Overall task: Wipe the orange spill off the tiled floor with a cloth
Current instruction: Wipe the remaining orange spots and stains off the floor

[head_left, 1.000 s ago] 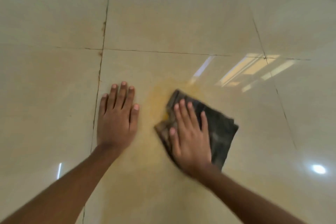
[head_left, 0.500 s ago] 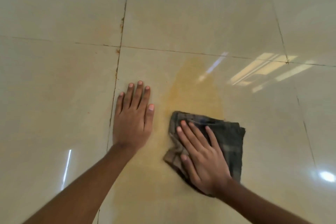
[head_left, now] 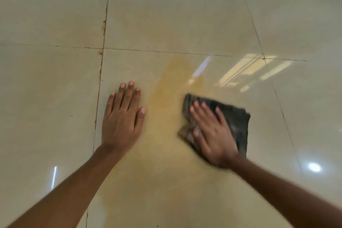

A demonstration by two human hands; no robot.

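Where grout lines (head_left: 102, 48) cross, glossy tiled floor (head_left: 175, 15) (orange spill (head_left: 166, 89) smeared).

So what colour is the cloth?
The cloth is dark grey with faint paler stripes, like a check. The head view shows it, slightly blurred.

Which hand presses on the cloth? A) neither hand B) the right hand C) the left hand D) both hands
B: the right hand lies flat on the dark cloth, while the left hand rests on the floor beside it.
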